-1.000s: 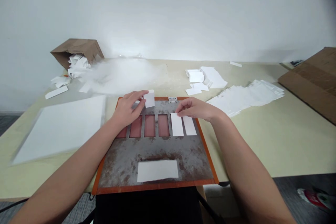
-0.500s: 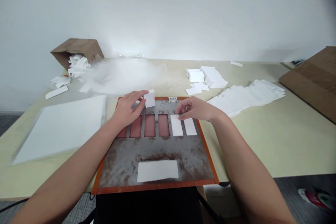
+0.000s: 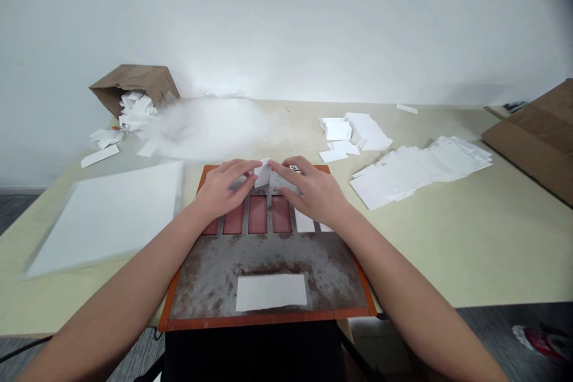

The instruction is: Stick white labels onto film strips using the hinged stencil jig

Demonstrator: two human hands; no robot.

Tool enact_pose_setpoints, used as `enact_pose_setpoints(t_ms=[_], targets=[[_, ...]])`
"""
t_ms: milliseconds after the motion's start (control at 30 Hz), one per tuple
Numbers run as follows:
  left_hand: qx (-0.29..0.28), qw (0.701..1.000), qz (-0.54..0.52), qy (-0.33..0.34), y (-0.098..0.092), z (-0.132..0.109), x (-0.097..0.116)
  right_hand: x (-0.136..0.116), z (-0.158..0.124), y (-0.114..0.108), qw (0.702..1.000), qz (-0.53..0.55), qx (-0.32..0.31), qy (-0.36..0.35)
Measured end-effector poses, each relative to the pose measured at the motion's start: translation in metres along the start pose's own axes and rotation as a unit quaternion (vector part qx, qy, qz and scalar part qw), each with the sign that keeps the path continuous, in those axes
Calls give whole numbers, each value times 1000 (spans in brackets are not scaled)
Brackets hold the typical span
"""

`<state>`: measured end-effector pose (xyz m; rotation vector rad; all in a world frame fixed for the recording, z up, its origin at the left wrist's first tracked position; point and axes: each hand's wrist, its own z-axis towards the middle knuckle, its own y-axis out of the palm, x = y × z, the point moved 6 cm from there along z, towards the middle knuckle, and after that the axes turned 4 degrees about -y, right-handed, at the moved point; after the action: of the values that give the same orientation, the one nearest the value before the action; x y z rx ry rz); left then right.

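A narrow pinch brings the left hand [image 3: 220, 190] and right hand [image 3: 313, 192] together over the pale table [image 3: 470, 250], above the rusty metal plate [image 3: 268, 256] and its red slots [image 3: 258, 215], the left fingers [image 3: 244, 166] holding a small white card [image 3: 263, 173], the right fingertips [image 3: 275, 165] at its other edge, gripping or not I cannot tell.

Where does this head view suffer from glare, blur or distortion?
Head view: a pale hazy patch glares on the beige tabletop, though it could be film; the large white rectangular sheet has smeared, soft edges; the top right corner darkens; wide-angle bending shows toward the frame edges.
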<state>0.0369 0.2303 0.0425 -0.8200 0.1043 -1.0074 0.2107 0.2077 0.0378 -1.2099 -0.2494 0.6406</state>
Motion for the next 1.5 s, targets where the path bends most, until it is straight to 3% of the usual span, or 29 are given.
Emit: enact_pose_setpoints(t_ms=[200,300,400,567,767,967,1500], targets=[[-15,1000,-16,-1,-1,1,1,3,0,-2,998,22,56,1],[-14,1000,-14,-5,-2,1,0,7,0,-5,989,112,101,5],[-6,1000,-1,-16,-1,0,-3,11,1,-8,969,223,103,20],[-7,999,23,-33,2,-3,-9,32,-3,-9,900,408,44,144],[0,999,31,-30,2,-3,-11,38,-9,14,845,464,-157,218],[5,1000,23,-18,2,-2,-8,37,-10,27,809,503,-174,251],[-17,998,31,-43,4,-4,-14,32,-10,30,817,487,-183,249]])
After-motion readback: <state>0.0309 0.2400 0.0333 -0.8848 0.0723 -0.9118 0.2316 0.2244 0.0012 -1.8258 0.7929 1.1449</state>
